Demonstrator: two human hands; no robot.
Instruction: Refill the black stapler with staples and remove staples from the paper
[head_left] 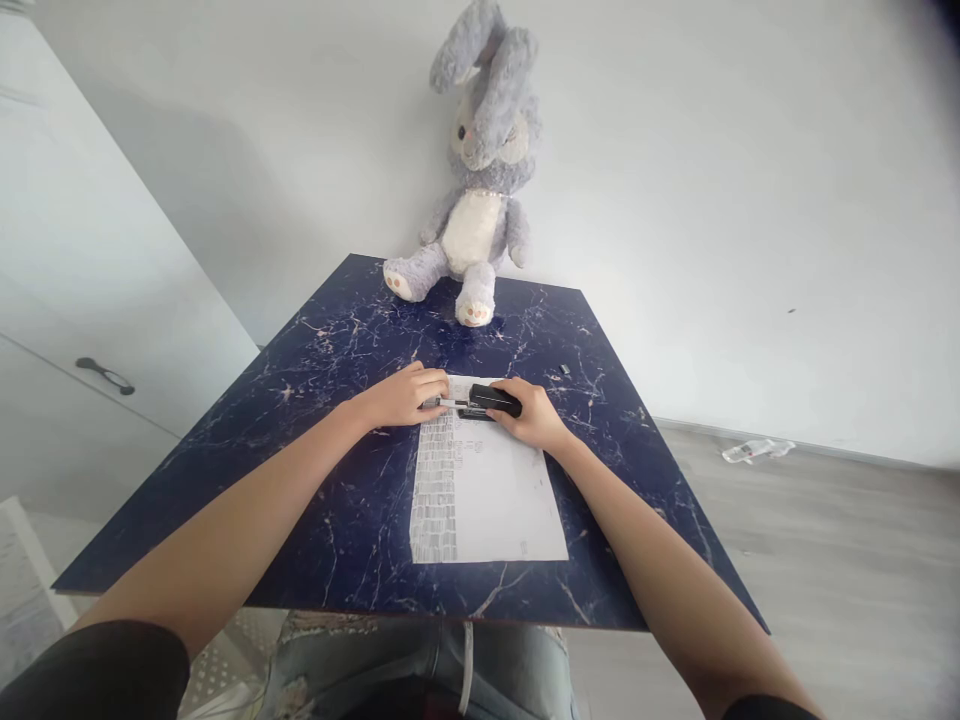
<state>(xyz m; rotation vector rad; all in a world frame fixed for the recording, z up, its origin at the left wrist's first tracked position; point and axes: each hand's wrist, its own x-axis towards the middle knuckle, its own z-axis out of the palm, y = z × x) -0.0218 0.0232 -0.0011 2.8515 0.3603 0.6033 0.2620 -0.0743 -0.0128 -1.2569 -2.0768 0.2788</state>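
Note:
A white printed sheet of paper (487,490) lies on the dark blue marbled table (315,440), its near edge close to the table's front. A black stapler (491,401) sits over the sheet's far edge. My right hand (534,415) is curled around the stapler's right end, gripping it. My left hand (405,396) rests at the sheet's far left corner, fingers bent and pinching the stapler's silver front end and the paper there.
A grey and white plush rabbit (480,190) sits at the table's far edge against the white wall. A small dark object (564,369) lies on the table right of the hands. White cabinet with a handle (105,375) stands left. A plastic bottle (754,450) lies on the floor.

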